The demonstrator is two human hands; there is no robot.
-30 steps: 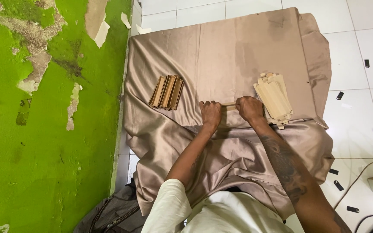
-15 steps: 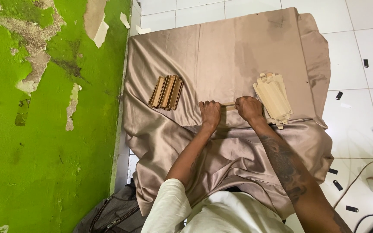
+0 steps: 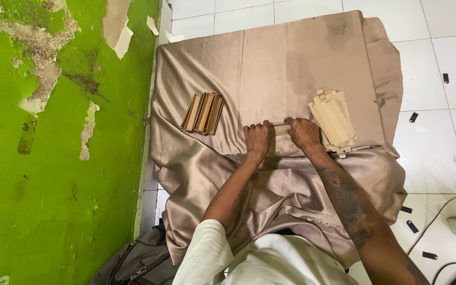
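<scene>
The strip [image 3: 280, 129] is a small, pale, flat piece, probably thin card or light wood; I cannot tell which. It lies on the cloth [image 3: 270, 58], just left of the pale stack [image 3: 334, 119] and well right of the brown stack [image 3: 202, 112]. Only the middle of the strip shows, because both hands cover its ends.

The left hand [image 3: 257, 139] has its fingers curled together over the left end of the strip, and the right hand [image 3: 304, 133] is curled the same way over the right end. They seem to pinch or press it, but the fingertips are hidden, so I cannot tell how firm the grip is.

In my judgement the strip is very light and rather stiff along its length, yet thin enough to bend or crease if it is squeezed hard in the middle. So the ends, or the long edges, are the better places to hold it. The cloth looks smooth and shiny, like satin, so a flat piece may slide on it easily and may be hard to lift from flat; pressing one end down may help raise the other.

The pale stack is loose and uneven, touching the right hand's side, so a careless move there could scatter it.
</scene>
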